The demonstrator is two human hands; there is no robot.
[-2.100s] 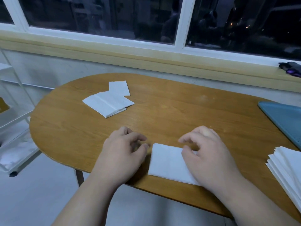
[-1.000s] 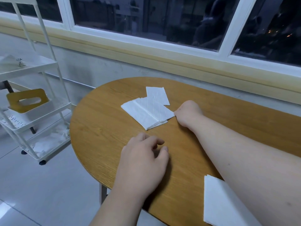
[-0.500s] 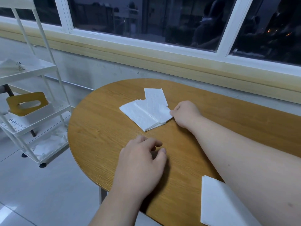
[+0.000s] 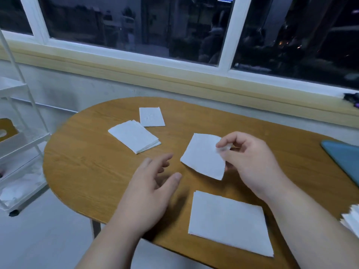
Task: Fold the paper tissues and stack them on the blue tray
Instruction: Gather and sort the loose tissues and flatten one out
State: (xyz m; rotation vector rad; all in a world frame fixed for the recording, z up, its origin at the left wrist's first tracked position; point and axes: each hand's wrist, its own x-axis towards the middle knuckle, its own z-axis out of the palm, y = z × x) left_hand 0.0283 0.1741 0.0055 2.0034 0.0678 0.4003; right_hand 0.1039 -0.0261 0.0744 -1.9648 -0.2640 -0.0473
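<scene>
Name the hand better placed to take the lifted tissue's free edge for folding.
Left. The left hand is open and empty, with its fingertips near the free corner of the lifted tissue. The right hand pinches that tissue's opposite edge, so it probably cannot spare a grip.

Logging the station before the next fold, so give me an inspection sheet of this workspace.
Surface: wooden table.
Job's things: held tissue, mid-table; tissue stack and small folded tissue far left; flat tissue at near edge; blue tray right, visible part bare; white pile at right edge.
Clutter: dark object on sill, unclear.
Grips: left hand open over table; right hand pinches held tissue.
Cables: nothing seen.
Surroundings: white rack left; dark window behind.
</scene>
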